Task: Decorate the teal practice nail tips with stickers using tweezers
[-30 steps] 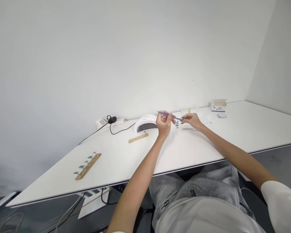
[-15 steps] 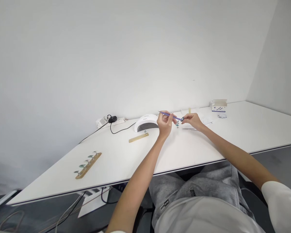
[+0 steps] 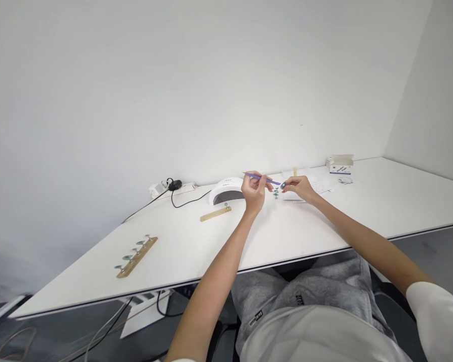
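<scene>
- The left hand pinches a thin purple brush like a pen, tip aimed at the right hand.
- The right hand's fingertips grip a small blue-grey nail tip, raised above the worktop to meet the brush.
- A white nail lamp sits just behind; a wooden holder lies well apart.

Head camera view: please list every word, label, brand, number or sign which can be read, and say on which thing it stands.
No text can be read with certainty.
Small white box at the far right of the table: blue print, too small to read.
Grey trousers: two small dark labels with white letters, blurred.
Nail lamp: a faint mark on top, not readable.
Paper sheet behind the right hand: fine print, not readable.
</scene>
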A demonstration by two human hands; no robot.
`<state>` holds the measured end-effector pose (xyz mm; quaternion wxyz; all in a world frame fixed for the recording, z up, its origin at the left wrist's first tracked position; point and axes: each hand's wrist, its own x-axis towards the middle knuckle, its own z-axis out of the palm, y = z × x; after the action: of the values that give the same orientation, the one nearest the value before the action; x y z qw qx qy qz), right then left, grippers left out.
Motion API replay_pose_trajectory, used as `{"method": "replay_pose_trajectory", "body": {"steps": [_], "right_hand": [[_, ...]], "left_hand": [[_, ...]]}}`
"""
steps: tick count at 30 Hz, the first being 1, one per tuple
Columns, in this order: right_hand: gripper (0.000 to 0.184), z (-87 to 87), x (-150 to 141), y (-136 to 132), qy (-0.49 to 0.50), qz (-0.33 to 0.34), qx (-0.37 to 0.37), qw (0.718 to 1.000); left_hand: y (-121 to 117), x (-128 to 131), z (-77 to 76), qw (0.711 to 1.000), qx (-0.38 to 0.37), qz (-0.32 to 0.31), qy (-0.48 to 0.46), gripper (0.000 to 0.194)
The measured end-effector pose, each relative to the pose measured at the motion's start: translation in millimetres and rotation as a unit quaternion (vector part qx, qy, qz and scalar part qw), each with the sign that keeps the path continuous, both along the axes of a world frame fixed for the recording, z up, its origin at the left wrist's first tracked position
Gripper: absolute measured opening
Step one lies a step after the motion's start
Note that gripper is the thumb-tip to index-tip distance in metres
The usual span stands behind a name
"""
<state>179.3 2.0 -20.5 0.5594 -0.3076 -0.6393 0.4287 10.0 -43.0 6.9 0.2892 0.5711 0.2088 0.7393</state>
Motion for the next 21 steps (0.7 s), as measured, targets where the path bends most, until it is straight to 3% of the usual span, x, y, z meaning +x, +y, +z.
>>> {"method": "replay_pose_trajectory", "body": {"steps": [16,21], "right_hand": [[0.018,1.0,-1.2,-1.3,-0.017,0.003,-0.006,1.000],[0.025,2.1,-0.8,-2.4,-0.015,0.015,-0.013,1.000]], "left_hand": [[6.3,-1.6,-8.5,0.998,0.015,-0.009,0.055,0.032],[6.9,-2.0,-7.4,0.999,0.013,-0.011,0.050,0.032]]}}
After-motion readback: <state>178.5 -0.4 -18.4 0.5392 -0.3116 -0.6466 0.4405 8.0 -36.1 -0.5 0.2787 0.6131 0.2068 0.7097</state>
